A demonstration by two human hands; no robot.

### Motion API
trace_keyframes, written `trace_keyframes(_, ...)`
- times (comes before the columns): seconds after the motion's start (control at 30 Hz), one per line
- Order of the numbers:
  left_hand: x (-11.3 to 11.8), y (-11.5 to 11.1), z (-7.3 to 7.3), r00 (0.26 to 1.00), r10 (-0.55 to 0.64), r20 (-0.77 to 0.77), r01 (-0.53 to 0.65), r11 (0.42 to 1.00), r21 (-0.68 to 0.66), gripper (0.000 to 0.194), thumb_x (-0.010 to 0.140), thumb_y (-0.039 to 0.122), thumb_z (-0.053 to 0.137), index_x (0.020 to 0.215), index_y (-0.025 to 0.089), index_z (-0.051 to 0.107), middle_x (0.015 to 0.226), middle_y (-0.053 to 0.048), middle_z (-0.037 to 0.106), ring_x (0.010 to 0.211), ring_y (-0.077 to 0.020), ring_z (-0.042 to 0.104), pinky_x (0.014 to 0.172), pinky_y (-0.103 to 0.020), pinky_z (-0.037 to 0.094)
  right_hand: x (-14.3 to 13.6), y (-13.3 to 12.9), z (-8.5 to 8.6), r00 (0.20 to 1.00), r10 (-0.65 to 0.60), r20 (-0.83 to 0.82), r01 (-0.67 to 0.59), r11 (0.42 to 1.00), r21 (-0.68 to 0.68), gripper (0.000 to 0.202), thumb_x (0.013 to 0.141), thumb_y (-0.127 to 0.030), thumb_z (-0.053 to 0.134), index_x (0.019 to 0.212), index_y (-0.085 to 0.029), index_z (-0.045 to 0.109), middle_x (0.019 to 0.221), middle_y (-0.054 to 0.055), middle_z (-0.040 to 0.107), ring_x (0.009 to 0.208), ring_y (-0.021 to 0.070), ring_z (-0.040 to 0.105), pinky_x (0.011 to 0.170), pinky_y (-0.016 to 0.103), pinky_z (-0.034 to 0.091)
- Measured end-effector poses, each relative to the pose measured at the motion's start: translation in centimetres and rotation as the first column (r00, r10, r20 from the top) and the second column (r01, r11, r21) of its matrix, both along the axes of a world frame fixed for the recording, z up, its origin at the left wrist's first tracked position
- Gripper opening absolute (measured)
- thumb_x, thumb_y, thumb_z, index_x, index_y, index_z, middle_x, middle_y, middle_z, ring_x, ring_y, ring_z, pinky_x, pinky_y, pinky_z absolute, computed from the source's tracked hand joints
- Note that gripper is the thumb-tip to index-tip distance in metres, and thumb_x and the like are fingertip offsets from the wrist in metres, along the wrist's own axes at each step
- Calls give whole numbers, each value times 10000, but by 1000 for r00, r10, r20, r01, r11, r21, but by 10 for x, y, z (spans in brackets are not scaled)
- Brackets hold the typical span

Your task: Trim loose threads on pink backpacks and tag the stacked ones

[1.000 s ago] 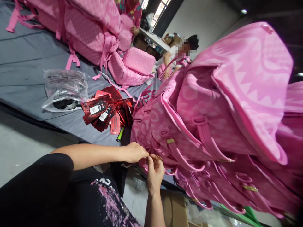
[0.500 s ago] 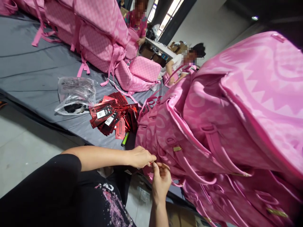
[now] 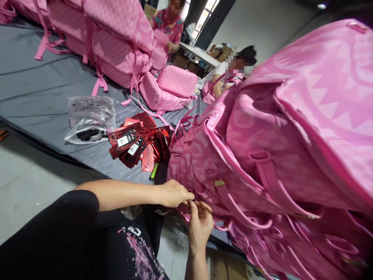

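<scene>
A tall stack of pink patterned backpacks (image 3: 262, 155) fills the right side, leaning over the table edge. My left hand (image 3: 173, 193) and my right hand (image 3: 199, 223) meet at the lowest near corner of the stack, fingertips pinched together on a small part of a pink backpack strap or zipper there. What lies between the fingers is too small to make out. A pile of red hang tags (image 3: 136, 142) with black and white labels lies on the grey table (image 3: 35, 97) just left of the stack, with a green marker (image 3: 154, 171) beside it.
A clear plastic bag (image 3: 87, 116) holding dark items lies left of the tags. More pink checkered backpacks (image 3: 116, 42) are piled at the far side. Two other people (image 3: 233, 66) work at the back. Cardboard boxes sit below the table edge.
The view shifted slightly; my hands stayed pinched at the same corner of the backpack stack, with small finger movements only.
</scene>
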State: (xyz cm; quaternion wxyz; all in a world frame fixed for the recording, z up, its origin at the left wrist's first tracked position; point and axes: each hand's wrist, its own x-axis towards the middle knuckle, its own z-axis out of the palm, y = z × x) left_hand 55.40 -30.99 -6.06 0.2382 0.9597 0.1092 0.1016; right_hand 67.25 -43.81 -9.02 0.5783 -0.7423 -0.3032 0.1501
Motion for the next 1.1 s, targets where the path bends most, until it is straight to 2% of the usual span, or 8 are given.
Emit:
trace_keyframes(0.5, -1, -2, -9, 998, -12, 58, 8, 998, 68, 141, 866, 168, 598, 995, 195, 651, 926, -59, 746, 799, -206, 718, 530, -233, 422, -1, 0, -2, 999, 4, -51, -5, 1000, -14, 451, 705, -519, 750, 938, -164, 597, 832, 37, 692, 724, 167, 656, 663, 291, 526)
trace_keyframes(0.6, -3, 2, -4, 996, -54, 76, 53, 999, 9, 175, 904, 247, 593, 1067, 217, 648, 1002, -38, 742, 865, -178, 709, 588, -223, 453, 2, -2, 1, 1000, 1, 3, -1, 999, -40, 451, 725, -545, 730, 928, -154, 630, 848, 63, 711, 725, 184, 662, 662, 305, 526)
trace_keyframes(0.67, -11, 17, 1, 993, 65, 102, -61, 997, -45, 244, 927, 345, 583, 1150, 262, 636, 1091, 3, 725, 956, -143, 687, 692, -207, 480, 6, -7, 6, 994, 3, 108, 5, 997, -82, 442, 757, -562, 697, 917, -151, 671, 877, 96, 730, 764, 213, 675, 696, 330, 530)
trace_keyframes(0.73, -27, 47, 6, 934, 346, 85, -341, 938, -69, 249, 967, 370, 513, 1168, 296, 640, 1171, 29, 697, 1040, -118, 649, 819, -199, 471, 7, -14, 15, 958, 26, 284, 9, 993, -120, 423, 795, -552, 664, 942, -158, 714, 926, 119, 746, 833, 244, 690, 784, 363, 527)
trace_keyframes(0.8, -50, 89, 7, 788, 615, 30, -614, 788, -46, 307, 1012, 299, 384, 1148, 262, 657, 1228, -13, 671, 1102, -151, 610, 917, -259, 441, 3, -20, 27, 886, 48, 461, 5, 994, -114, 375, 841, -489, 636, 1015, -173, 735, 1010, 128, 748, 923, 262, 695, 876, 376, 507)
trace_keyframes(0.87, -75, 131, 2, 642, 766, -21, -766, 642, -5, 357, 1007, 254, 338, 1151, 174, 655, 1221, -120, 660, 1139, -249, 572, 937, -378, 418, -8, -21, 39, 832, 54, 552, -24, 998, -61, 318, 886, -394, 600, 1093, -187, 725, 1084, 121, 737, 946, 246, 700, 879, 355, 510)
trace_keyframes(0.97, -100, 176, -13, 538, 839, -87, -838, 543, 58, 274, 953, 285, 474, 1031, 139, 692, 1111, -159, 688, 1117, -318, 555, 926, -446, 382, -31, -2, 48, 866, 174, 470, -178, 983, -35, 252, 918, -300, 566, 1105, -203, 704, 1000, 86, 753, 727, 174, 709, 696, 280, 545)
trace_keyframes(1.1, -103, 190, -31, 543, 831, -121, -827, 554, 95, 210, 912, 291, 543, 959, 162, 701, 1053, -140, 705, 1094, -311, 568, 927, -446, 345, -57, 48, 36, 869, 457, 190, -446, 890, -100, 244, 919, -349, 547, 1024, -187, 697, 876, 72, 756, 562, 145, 673, 537, 244, 524)
